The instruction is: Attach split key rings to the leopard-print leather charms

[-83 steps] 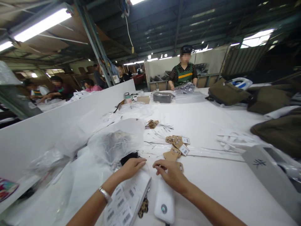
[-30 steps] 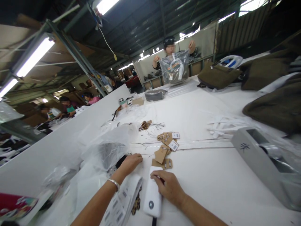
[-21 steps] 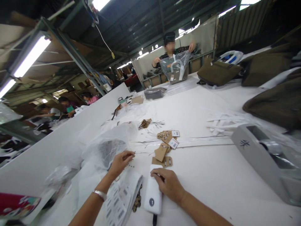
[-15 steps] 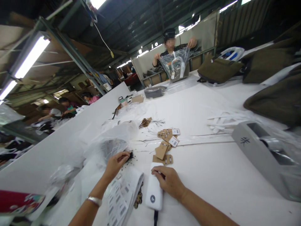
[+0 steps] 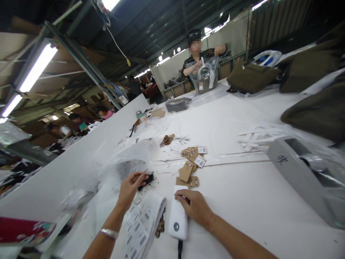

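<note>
My left hand [image 5: 131, 184] pinches at a small heap of tiny black pieces [image 5: 147, 178] lying at the mouth of a clear plastic bag [image 5: 128, 160]. My right hand [image 5: 194, 207] rests curled on the top of a white power bank [image 5: 178, 213] with a cable at its near end; something thin seems pinched under its fingers. A sheet of barcode labels [image 5: 142, 225] lies between my arms. Brown card tags [image 5: 189, 172] are scattered just beyond the hands.
A grey tape dispenser [image 5: 299, 172] stands at the right. Olive bags [image 5: 318, 109] lie at the far right. A white partition wall [image 5: 75, 158] runs along the left. A person across the table holds a bag in clear plastic [image 5: 205, 75]. White strips [image 5: 256, 136] lie mid-right.
My left hand has drawn back from the table to the bag mouth and closed on the black pieces. The right hand shifted onto the power bank. The person opposite lowered the wrapped bag.
</note>
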`<state>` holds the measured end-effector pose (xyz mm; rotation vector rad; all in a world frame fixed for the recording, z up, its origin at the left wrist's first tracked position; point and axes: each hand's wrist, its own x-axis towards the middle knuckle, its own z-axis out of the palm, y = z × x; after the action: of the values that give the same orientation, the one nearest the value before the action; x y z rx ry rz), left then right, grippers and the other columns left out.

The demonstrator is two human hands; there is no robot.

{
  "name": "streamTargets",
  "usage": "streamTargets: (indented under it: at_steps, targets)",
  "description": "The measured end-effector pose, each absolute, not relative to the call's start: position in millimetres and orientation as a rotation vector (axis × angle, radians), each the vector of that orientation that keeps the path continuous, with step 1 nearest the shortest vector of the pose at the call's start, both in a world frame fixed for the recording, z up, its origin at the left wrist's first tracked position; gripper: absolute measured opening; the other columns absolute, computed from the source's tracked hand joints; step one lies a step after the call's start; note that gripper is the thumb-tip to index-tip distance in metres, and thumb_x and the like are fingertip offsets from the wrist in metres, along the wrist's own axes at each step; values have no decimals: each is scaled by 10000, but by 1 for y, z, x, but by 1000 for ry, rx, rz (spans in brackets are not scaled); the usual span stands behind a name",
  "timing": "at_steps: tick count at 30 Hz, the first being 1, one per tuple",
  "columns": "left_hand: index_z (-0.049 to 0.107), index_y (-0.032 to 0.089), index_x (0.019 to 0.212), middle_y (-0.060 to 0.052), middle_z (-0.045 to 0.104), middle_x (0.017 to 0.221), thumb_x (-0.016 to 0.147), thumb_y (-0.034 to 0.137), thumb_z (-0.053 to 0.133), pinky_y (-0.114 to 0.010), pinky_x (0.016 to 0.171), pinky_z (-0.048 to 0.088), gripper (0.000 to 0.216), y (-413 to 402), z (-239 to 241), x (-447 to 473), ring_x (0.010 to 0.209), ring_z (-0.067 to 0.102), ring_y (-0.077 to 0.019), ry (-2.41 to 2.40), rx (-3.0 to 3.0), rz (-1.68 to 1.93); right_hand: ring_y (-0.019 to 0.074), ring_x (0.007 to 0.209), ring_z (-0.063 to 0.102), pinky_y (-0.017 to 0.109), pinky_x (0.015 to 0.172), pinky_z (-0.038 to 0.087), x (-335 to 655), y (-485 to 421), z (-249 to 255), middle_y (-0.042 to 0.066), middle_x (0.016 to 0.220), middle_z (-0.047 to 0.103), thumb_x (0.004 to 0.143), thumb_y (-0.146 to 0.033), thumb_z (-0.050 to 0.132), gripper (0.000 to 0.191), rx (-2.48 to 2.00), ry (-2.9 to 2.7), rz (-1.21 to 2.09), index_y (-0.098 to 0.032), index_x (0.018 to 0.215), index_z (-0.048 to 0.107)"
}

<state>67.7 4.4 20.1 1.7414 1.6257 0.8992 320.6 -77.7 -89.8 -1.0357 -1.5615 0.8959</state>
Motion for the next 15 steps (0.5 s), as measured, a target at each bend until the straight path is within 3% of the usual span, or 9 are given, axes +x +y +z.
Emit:
streamTargets:
  at_steps: [5, 10, 15]
  targets:
    - [625, 148, 971, -128, 749, 1008, 788, 543, 668, -401, 824, 604, 438, -7, 24, 71, 980, 711, -282, 1605, 1690, 980, 193, 878, 695, 284, 812, 481, 322, -78, -86, 15, 958, 761, 915, -191, 537, 194, -1038, -1569, 901, -241, 960, 719]
    - [637, 160, 965, -122, 736, 1067, 818, 447, 675, -391, 834, 604, 324, -23, 27, 74, 970, 711, -269, 1535, 1732, 1065, 190, 871, 693, 278, 800, 480, 322, -78, -86, 13, 956, 760, 913, -195, 544, 185, -1051, -1571, 903, -239, 953, 719]
    - [686, 218, 969, -39, 754, 1014, 878, 364, 613, -315, 877, 579, 187, -40, 20, 65, 935, 717, -203, 1580, 2117, 720, 197, 874, 691, 280, 791, 473, 321, -78, -89, 20, 961, 759, 920, -212, 536, 187, -1059, -1578, 907, -234, 958, 717]
